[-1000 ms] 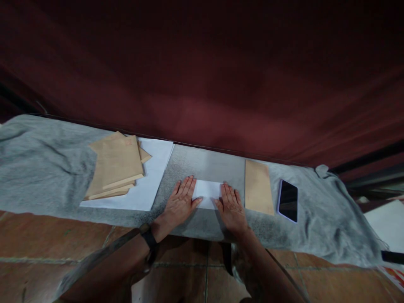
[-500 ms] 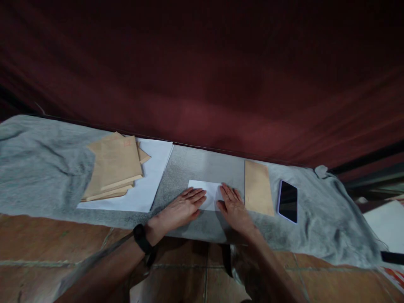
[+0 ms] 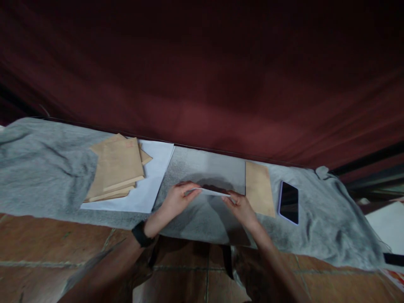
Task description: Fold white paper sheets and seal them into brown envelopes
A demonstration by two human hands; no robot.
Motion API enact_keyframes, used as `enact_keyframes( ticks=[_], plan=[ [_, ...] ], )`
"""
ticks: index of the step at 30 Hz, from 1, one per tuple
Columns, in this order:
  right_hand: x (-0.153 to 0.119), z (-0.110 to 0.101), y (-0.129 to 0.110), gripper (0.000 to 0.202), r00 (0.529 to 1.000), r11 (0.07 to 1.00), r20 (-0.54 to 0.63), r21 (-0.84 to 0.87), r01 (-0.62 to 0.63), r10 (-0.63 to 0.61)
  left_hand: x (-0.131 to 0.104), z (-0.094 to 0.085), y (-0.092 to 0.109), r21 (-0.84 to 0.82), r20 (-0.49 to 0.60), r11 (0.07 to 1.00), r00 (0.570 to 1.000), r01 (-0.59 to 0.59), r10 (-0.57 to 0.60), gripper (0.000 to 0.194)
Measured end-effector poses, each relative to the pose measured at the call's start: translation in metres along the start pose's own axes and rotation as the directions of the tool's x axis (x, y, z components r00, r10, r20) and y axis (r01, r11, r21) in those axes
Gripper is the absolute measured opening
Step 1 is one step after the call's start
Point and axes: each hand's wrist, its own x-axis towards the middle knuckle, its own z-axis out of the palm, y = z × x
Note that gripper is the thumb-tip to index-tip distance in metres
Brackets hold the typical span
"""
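A folded white paper (image 3: 211,192) is held up off the grey cloth and seen nearly edge-on. My left hand (image 3: 179,198) pinches its left end between thumb and fingers. At the other end, my right hand (image 3: 240,207) grips it the same way. Just right of my right hand lies a brown envelope (image 3: 260,188), flat on the cloth. Farther left, several brown envelopes (image 3: 121,164) are piled on white sheets of paper (image 3: 154,168).
The grey cloth (image 3: 44,168) covers a long, narrow surface. A phone with a purple edge (image 3: 288,203) lies right of the single envelope. Behind hangs a dark red curtain (image 3: 202,113). Tiled floor (image 3: 47,248) shows in front, and a white sheet (image 3: 386,225) at the far right.
Both hands, flat on the white paper before, have closed on its ends and lifted it off the cloth. The paper has tilted until it shows nearly edge-on.
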Motion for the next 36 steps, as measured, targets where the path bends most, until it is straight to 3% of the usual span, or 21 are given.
enact_keyframes(
  ticks=[2, 4, 7, 9, 12, 15, 21, 24, 26, 29, 32, 36],
  plan=[
    [0.005, 0.007, -0.001, 0.038, 0.992, 0.979, -0.070, 0.182, -0.087, 0.101, 0.005, 0.002, 0.000, -0.201, -0.092, 0.967, 0.979, 0.159, -0.180, 0.025],
    [0.010, 0.014, 0.000, 0.040, 0.973, 0.947, -0.137, 0.288, -0.139, 0.184, 0.009, 0.007, -0.005, -0.368, -0.079, 0.887, 0.941, 0.279, -0.328, 0.034],
    [0.019, 0.023, 0.003, 0.036, 0.935, 0.952, -0.232, 0.213, -0.220, 0.268, 0.011, 0.018, -0.018, -0.504, 0.063, 0.770, 0.906, 0.391, -0.419, 0.048],
    [0.023, 0.026, 0.004, 0.030, 0.923, 0.961, -0.268, 0.062, -0.270, 0.277, 0.011, 0.027, -0.027, -0.498, 0.099, 0.758, 0.895, 0.422, -0.434, 0.059],
    [0.027, 0.030, 0.002, 0.025, 0.925, 0.932, -0.272, -0.173, -0.318, 0.265, 0.009, 0.038, -0.037, -0.333, 0.000, 0.865, 0.918, 0.375, -0.397, 0.074],
    [0.028, 0.034, -0.001, 0.022, 0.920, 0.873, -0.287, -0.334, -0.356, 0.266, 0.010, 0.043, -0.039, -0.095, -0.087, 0.938, 0.936, 0.332, -0.340, 0.075],
    [0.026, 0.036, -0.003, 0.033, 0.926, 0.794, -0.351, -0.518, -0.317, 0.141, 0.007, 0.043, -0.026, 0.278, -0.070, 0.928, 0.969, 0.247, -0.237, 0.060],
    [0.026, 0.043, -0.007, 0.041, 0.936, 0.829, -0.350, -0.516, -0.216, 0.026, 0.001, 0.050, -0.016, 0.492, -0.087, 0.858, 0.989, 0.147, -0.120, 0.051],
    [0.026, 0.055, -0.011, 0.047, 0.952, 0.887, -0.304, -0.449, -0.113, -0.033, -0.004, 0.059, -0.012, 0.590, -0.032, 0.807, 0.999, 0.028, -0.011, 0.050],
    [0.024, 0.079, -0.018, 0.054, 0.981, 0.929, -0.173, -0.369, 0.014, -0.084, -0.009, 0.075, -0.011, 0.631, 0.132, 0.760, 0.987, -0.152, 0.088, 0.059],
    [0.019, 0.093, -0.021, 0.058, 0.991, 0.896, -0.074, -0.439, 0.065, -0.108, -0.012, 0.083, -0.014, 0.660, 0.203, 0.728, 0.977, -0.183, 0.063, 0.066],
    [0.016, 0.091, -0.016, 0.058, 0.994, 0.836, -0.076, -0.548, 0.029, -0.084, -0.011, 0.083, -0.020, 0.685, 0.195, 0.710, 0.980, -0.163, 0.036, 0.063]
  ],
)
